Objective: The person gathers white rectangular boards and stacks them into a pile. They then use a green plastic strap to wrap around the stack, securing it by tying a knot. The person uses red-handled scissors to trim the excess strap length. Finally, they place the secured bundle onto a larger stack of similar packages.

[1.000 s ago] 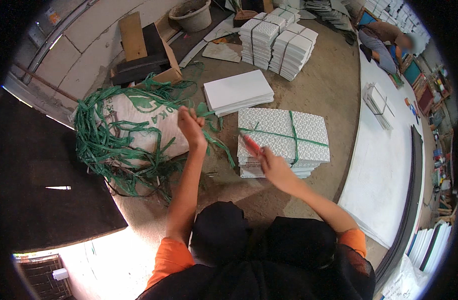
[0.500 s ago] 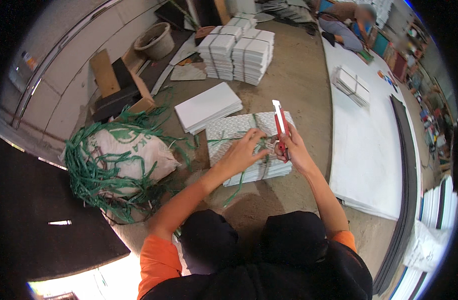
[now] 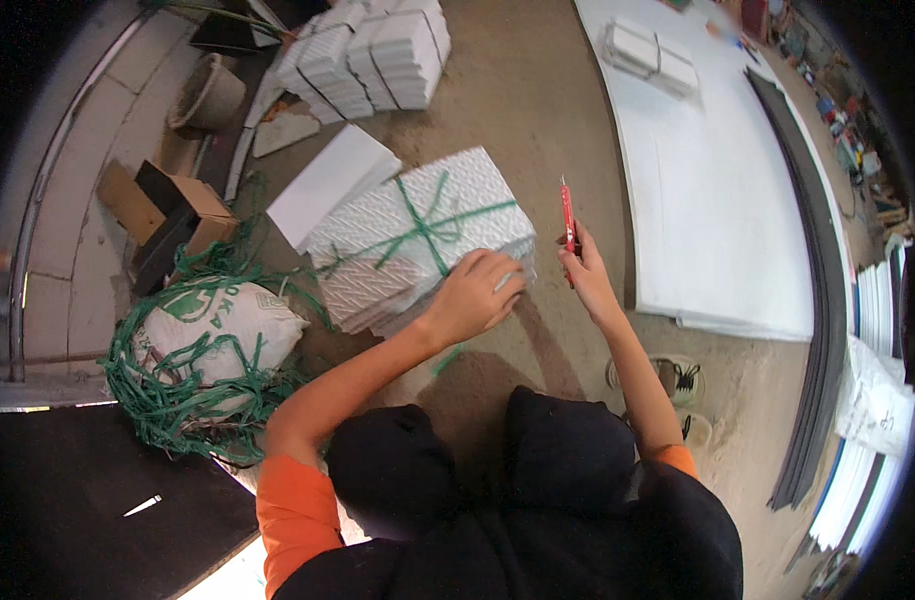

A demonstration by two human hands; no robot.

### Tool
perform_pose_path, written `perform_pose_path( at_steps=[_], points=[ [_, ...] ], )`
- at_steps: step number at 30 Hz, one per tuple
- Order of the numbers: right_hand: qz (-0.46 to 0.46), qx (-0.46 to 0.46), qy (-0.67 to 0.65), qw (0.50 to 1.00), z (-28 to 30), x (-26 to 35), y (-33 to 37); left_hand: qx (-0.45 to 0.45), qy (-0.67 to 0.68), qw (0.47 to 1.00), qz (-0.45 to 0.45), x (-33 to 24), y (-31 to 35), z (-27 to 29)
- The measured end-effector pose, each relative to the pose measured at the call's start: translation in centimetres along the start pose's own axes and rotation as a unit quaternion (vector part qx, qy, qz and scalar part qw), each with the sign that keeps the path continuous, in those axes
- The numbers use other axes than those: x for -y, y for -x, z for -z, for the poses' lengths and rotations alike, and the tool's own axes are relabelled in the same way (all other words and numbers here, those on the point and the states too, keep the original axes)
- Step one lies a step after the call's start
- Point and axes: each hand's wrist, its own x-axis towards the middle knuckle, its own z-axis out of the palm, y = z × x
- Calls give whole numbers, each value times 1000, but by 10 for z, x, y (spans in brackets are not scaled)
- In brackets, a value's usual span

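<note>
A bundle of white textured panels [image 3: 363,235] lies on the floor before me, tied crosswise with green plastic twine [image 3: 423,228] that is knotted on top. My left hand [image 3: 475,292] rests on the bundle's near edge, fingers slightly bent and a little apart; the thumb is hidden. To the right of the bundle, my right hand [image 3: 588,268] grips a red utility knife [image 3: 568,215], its tip pointing away from me and clear of the twine. A short scrap of green twine [image 3: 448,360] lies near my left forearm.
Smooth white boards [image 3: 333,185] lie against the bundle's far left side. At left sits a white sack [image 3: 228,330] draped in green twine. Tied white stacks [image 3: 398,55] stand farther off. A long white sheet [image 3: 718,220] spans the right, and shoes [image 3: 683,380] stand by my right arm.
My left hand has left the knot for the bundle's near edge. The bundle appears turned, its twine cross now uncovered. The knife has moved off to the bundle's right. The whole view has shifted.
</note>
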Motion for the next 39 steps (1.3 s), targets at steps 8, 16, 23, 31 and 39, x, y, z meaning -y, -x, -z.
perform_pose_path(
  at_steps=[8,16,23,31,39],
  points=[
    [83,-115,423,895,-17,-174,25,186,-116,975,-41,5,69,-128],
    [28,-43,526,849,-16,-148,31,196,-61,979,-5,7,96,-129],
    [72,28,136,988,10,-43,-25,-88,36,906,413,-1,222,-62],
    [291,217,198,910,-87,108,-54,-251,-24,896,364,66,138,77],
    [344,189,360,846,-127,97,-57,-77,-88,949,294,93,106,75]
  ],
)
